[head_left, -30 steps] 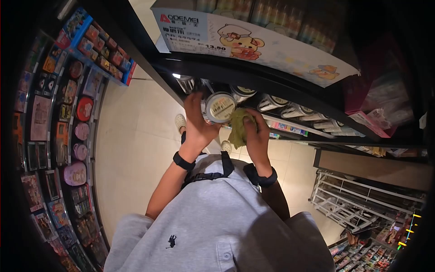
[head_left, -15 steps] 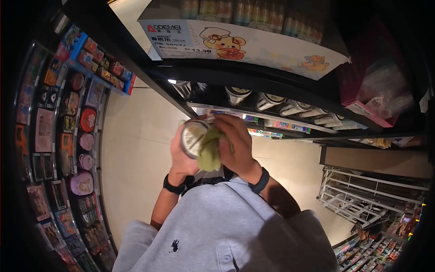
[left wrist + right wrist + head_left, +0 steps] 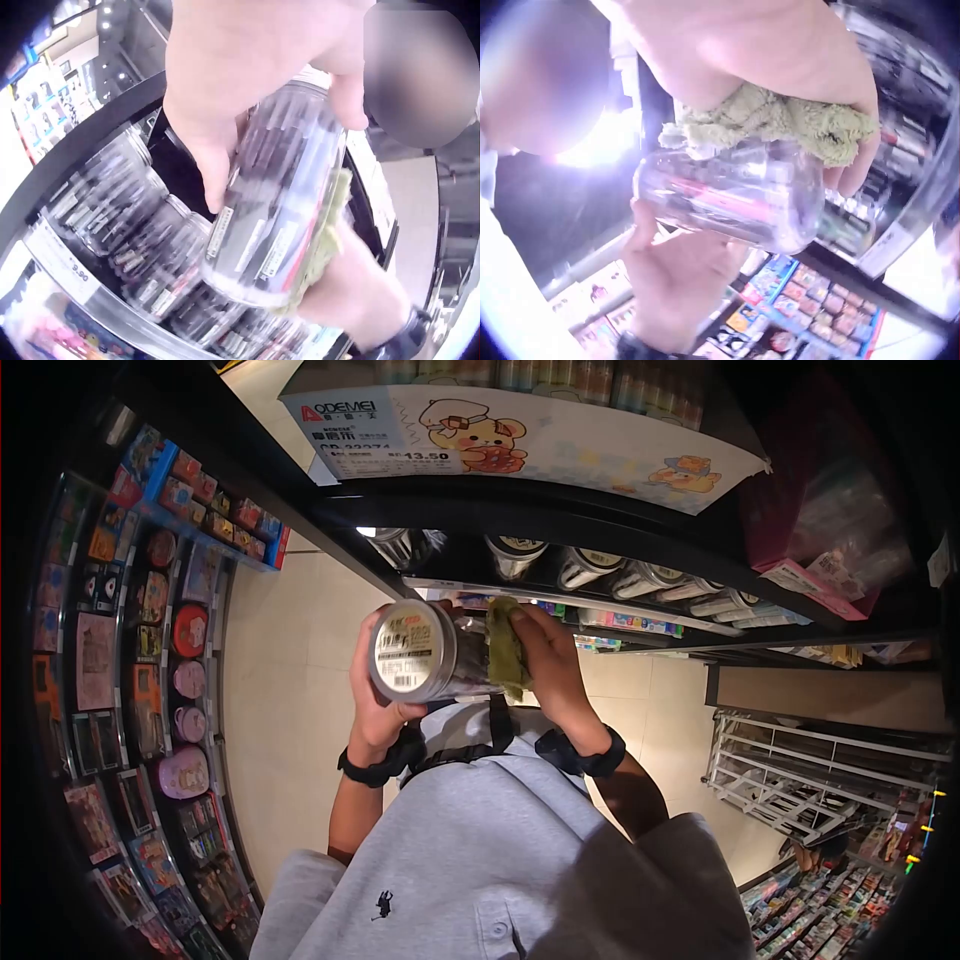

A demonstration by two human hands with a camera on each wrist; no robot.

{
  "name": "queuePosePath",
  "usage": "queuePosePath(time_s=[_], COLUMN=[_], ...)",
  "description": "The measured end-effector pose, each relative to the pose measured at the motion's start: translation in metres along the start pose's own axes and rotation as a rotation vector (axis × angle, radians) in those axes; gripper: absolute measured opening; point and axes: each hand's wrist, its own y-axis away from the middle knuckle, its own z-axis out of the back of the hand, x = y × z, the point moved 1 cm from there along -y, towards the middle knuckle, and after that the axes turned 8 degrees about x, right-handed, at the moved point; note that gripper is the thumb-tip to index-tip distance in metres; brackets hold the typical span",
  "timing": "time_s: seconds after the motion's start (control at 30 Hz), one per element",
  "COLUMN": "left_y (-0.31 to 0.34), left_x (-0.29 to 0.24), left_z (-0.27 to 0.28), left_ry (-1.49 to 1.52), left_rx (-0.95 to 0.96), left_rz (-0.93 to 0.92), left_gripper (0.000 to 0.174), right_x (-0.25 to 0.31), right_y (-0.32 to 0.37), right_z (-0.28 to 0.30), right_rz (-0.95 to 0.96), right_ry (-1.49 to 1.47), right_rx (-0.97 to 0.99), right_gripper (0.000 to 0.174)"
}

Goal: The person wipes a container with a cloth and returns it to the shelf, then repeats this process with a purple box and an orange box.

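A clear plastic jar (image 3: 470,657) with a silvery, labelled lid (image 3: 405,650) lies on its side in the air before the person's chest, lid end to the left. Thin packaged items with barcode stickers show through its wall in the left wrist view. The left hand (image 3: 372,695) grips the jar near the lid, thumb and fingers on opposite sides. A fuzzy green cloth (image 3: 772,124) is bunched in the right hand (image 3: 553,670), which holds it against the jar's side near the base. Part of the right fingers is hidden behind the cloth.
Similar jars (image 3: 590,567) stand in a row on a black shelf (image 3: 450,510) ahead. Above sits a white display box (image 3: 580,455) with a bear print. Packed goods line a rack (image 3: 150,660) at left; a white wire rack (image 3: 790,790) stands at right.
The jar has come from the shelf edge toward the body and turned onto its side, lid to the left. The cloth has moved from the lid to the jar's side near the base.
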Motion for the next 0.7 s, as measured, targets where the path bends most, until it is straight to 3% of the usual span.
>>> queuePosePath(time_s=[0.1,0.17,0.2,0.23,0.3,0.33,0.37,0.43,0.5,0.6,0.63,0.7], left_y=[0.002,-0.007,-0.009,-0.012,-0.021,-0.024,-0.022,-0.021,-0.018,-0.014,-0.015,-0.015], left_x=[0.01,0.007,-0.001,-0.004,-0.005,-0.006,-0.006,-0.004,-0.016,-0.019,-0.017,-0.016], left_z=[-0.003,-0.014,-0.021,-0.025,-0.034,-0.035,-0.035,-0.033,-0.029,-0.022,-0.022,-0.017], left_ry=[0.16,-0.187,-0.263,-0.264,-0.305,-0.412,-0.41,-0.383,-0.361,-0.058,-0.058,-0.05], left_rx=[-0.076,0.127,0.151,0.151,0.263,0.276,0.275,0.281,0.301,0.382,0.382,0.426], left_rz=[0.094,0.093,0.272,0.276,0.25,0.111,0.115,0.192,0.234,0.125,0.124,0.081], left_gripper=[0.107,0.1,0.095,0.095,0.088,0.083,0.083,0.081,0.077,0.087,0.087,0.089], right_x=[-0.005,0.002,0.004,0.003,0.002,0.017,0.026,0.042,0.04,0.014,0.01,-0.01], right_y=[0.002,0.007,0.008,0.009,0.008,0.011,0.014,0.016,0.014,0.002,0.001,-0.001], right_z=[-0.003,-0.005,-0.006,-0.007,-0.011,-0.015,-0.018,-0.024,-0.02,0.002,0.011,0.02], right_rz=[-0.012,0.017,0.045,0.042,0.204,0.303,0.299,0.642,0.636,0.304,0.092,-0.089], right_ry=[-0.172,-0.084,0.004,0.002,0.161,0.147,0.148,0.237,0.288,0.338,0.212,-0.281], right_rx=[-0.112,-0.145,-0.172,-0.174,-0.175,-0.145,-0.145,-0.1,-0.087,0.009,0.11,0.169], right_gripper=[0.025,0.024,0.024,0.024,0.023,0.021,0.021,0.019,0.023,0.019,0.02,0.022])
